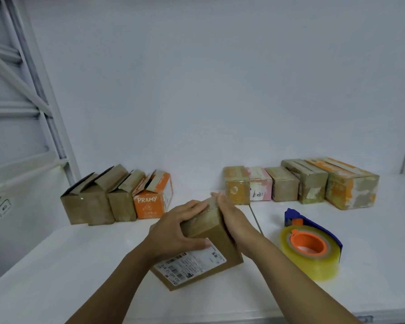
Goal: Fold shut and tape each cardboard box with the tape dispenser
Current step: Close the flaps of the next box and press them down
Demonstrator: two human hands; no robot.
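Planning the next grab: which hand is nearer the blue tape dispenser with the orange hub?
Right. The right hand lies flat on the brown cardboard box's side facing the blue tape dispenser; the left hand grips the box's far side.

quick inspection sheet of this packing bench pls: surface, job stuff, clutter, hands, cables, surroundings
surface: white tabletop, no spills seen
job's things: brown cardboard box with white shipping label, held in both hands; four open-flapped boxes in a row rear left; five taped boxes rear right; blue tape dispenser with orange hub and clear roll lying right of the held box, untouched
clutter: nothing seen
grippers: left hand grips the held box; right hand presses flat against its right side
cables: nothing seen
surroundings: white wall; white metal frame at left
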